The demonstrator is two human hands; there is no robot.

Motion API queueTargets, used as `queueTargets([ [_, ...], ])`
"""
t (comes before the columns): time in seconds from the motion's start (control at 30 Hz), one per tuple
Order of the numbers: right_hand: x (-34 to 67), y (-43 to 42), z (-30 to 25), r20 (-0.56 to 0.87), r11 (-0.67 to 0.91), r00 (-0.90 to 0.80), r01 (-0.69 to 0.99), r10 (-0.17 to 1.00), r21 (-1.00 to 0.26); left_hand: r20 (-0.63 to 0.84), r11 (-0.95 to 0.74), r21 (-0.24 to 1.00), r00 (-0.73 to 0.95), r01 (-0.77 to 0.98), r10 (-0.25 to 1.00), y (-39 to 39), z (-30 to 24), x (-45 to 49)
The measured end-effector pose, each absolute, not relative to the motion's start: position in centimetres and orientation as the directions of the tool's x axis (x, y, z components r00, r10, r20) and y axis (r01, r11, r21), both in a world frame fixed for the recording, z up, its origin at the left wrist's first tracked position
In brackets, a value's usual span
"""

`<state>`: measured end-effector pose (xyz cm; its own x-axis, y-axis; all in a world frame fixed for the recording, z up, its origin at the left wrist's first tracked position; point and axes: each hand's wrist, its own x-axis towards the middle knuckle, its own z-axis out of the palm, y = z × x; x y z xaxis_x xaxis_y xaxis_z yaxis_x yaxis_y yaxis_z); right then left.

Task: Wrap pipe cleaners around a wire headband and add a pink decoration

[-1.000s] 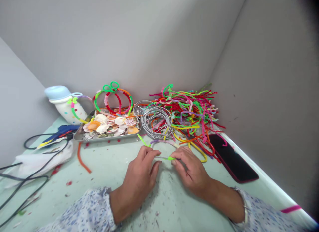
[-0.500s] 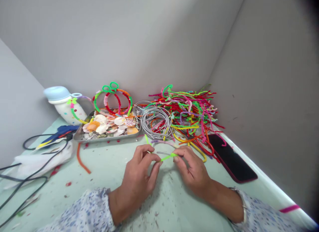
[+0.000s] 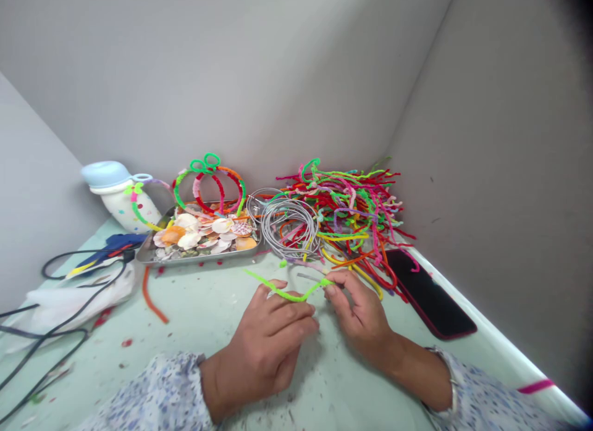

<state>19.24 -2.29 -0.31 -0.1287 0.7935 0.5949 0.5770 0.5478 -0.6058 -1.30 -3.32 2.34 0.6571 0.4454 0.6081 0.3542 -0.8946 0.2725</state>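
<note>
My right hand (image 3: 364, 317) pinches a bright green pipe cleaner (image 3: 296, 297) between thumb and fingertips. From there the pipe cleaner dips and rises leftward, its free end up in the air. My left hand (image 3: 273, 335) lies under it, fingers stretched to the right, and the green strand crosses in front of the upper fingers. Its thumb is mostly hidden. Just behind the right fingertips are a pale lilac fuzzy strip (image 3: 303, 264) and a thin grey end (image 3: 309, 276). I cannot tell whether the right hand also holds these. A small green knot (image 3: 283, 263) sits at the strip's left end.
Behind are a metal tray (image 3: 199, 259) of seashells (image 3: 189, 223), coiled grey wire (image 3: 290, 230) and a heap of pipe cleaners (image 3: 347, 202). Decorated hoops (image 3: 210, 184) stand at the tray. A phone (image 3: 433, 295) lies right; a bottle (image 3: 123, 196) and black cable (image 3: 50, 329) are left.
My left hand has let go of the green pipe cleaner and turned, its fingers now stretched below it. The strand's left part has swung out leftward. My right hand has barely moved.
</note>
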Motion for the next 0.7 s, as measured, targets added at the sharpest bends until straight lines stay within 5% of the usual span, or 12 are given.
queueTargets([
  [0.23, 19.4, -2.4, -0.3, 0.598, 0.575, -0.149, 0.528, 0.787, -0.625, 0.393, -0.752, 0.442, 0.648, 0.489, 0.652, -2.3, 1.1, -0.8],
  [0.43, 19.4, -2.5, -0.2, 0.626, 0.647, -0.226, 0.468, 0.746, -0.601, 0.249, -0.384, 0.869, 0.394, 0.312, 0.885, -2.3, 1.1, -0.1],
  [0.7, 18.8, -2.4, 0.0, 0.668, 0.742, -0.349, 0.457, 0.657, -0.491, 0.261, -0.34, 0.912, 0.315, 0.229, 0.913, -2.3, 2.1, 0.3],
])
